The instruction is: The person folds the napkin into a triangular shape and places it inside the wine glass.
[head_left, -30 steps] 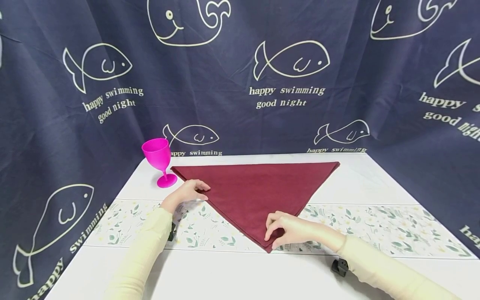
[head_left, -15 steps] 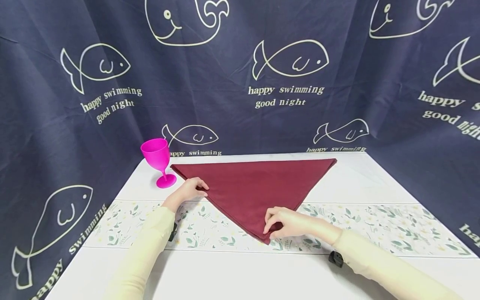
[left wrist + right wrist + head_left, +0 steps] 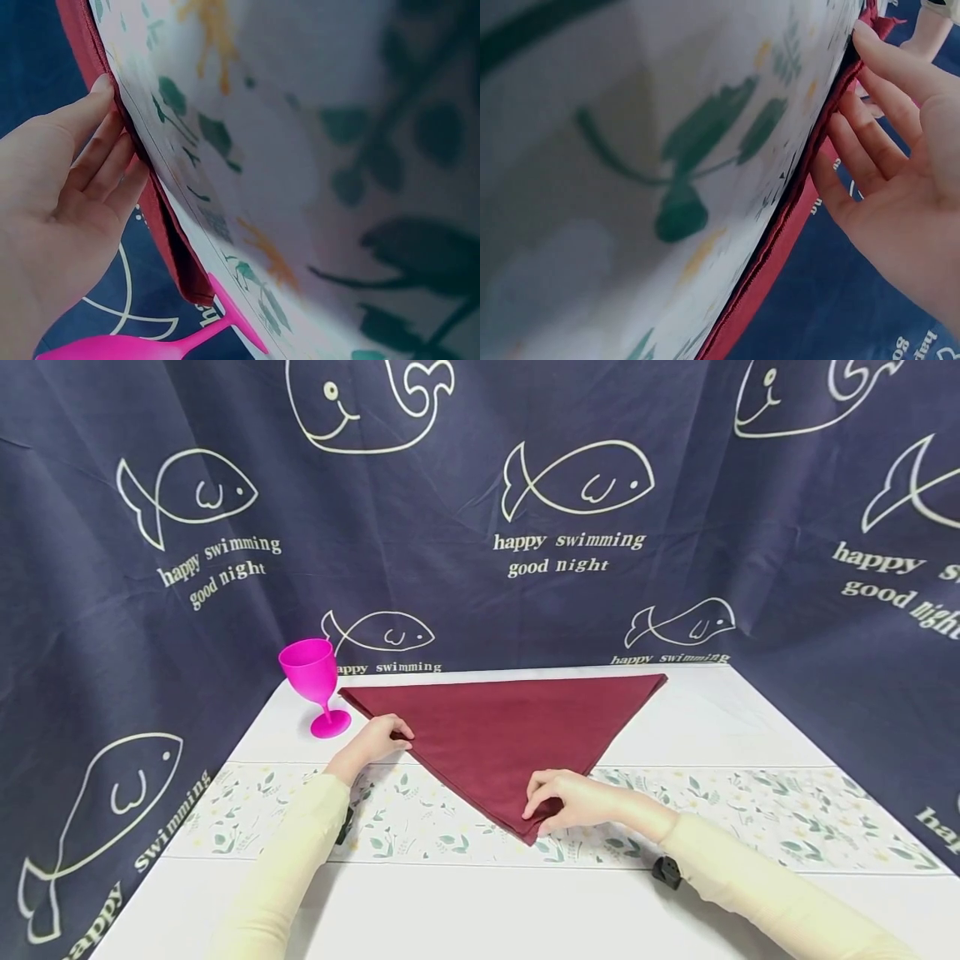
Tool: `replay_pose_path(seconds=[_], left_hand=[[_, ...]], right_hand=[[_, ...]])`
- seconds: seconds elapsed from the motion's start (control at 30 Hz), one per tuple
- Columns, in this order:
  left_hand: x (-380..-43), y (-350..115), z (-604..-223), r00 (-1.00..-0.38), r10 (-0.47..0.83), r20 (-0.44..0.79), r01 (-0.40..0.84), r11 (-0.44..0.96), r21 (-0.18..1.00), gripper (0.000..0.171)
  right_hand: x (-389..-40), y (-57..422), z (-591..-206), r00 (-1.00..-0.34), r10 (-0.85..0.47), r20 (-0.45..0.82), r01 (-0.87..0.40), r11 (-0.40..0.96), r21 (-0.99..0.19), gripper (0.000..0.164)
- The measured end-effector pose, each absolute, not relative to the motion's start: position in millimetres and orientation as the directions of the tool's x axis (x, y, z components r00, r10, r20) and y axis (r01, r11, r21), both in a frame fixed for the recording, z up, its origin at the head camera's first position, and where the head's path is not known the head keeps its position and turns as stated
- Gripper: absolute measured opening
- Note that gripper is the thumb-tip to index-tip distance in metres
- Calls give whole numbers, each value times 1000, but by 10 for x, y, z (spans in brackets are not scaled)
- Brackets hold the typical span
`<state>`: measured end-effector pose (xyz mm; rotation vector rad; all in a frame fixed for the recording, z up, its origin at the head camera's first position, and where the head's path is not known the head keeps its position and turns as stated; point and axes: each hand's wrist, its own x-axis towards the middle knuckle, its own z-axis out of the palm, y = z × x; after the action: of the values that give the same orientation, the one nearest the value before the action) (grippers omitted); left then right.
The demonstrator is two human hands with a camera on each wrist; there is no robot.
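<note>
A burgundy cloth (image 3: 495, 718), folded into a triangle, lies flat with its long side at the back and one corner toward me. At its left edge my left hand (image 3: 375, 739) rests with slightly bent fingers; in the left wrist view the thumb tip and fingertips (image 3: 135, 169) touch the layered edge. Close to the front corner my right hand (image 3: 573, 797) curls its fingers and thumb on the cloth and holds it there. The right wrist view shows these fingers (image 3: 844, 127) along the cloth's edge, where a bit of fabric sticks up past the thumb.
A bright pink goblet (image 3: 310, 672) stands upright left of the cloth, close to its back left corner. Beneath lies a white table (image 3: 420, 910) with a floral band across it. Dark blue curtains (image 3: 450, 568) printed with fish surround the table's back and sides.
The front corner of the cloth has shifted a little away from me together with my right hand. The right back corner has slid slightly back and left. My left hand stays almost in place.
</note>
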<state>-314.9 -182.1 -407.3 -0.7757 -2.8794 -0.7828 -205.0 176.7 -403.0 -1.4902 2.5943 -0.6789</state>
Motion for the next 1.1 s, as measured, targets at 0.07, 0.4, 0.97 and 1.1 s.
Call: replay_pose_path(seconds=[0.07,0.4,0.97,1.1], left_hand=[[-3145,-1825,-4073,-865,465,187,496,738,458,9],[-3152,-1858,-4095,-862,473,182,498,721,483,23],[-3173,-1832,-4083,-858,491,149,488,691,533,24],[-3160,-1841,-4096,-859,486,159,492,701,516,21]], right_hand=[[-2054,1778,-4038,-516,-842,156,-806,416,-420,24],[-2069,1798,-4060,-519,-838,170,-797,402,-451,15],[-2073,1778,-4059,-519,-828,212,-810,397,-431,4],[-2075,1783,-4063,-509,-833,216,-816,387,-430,3]])
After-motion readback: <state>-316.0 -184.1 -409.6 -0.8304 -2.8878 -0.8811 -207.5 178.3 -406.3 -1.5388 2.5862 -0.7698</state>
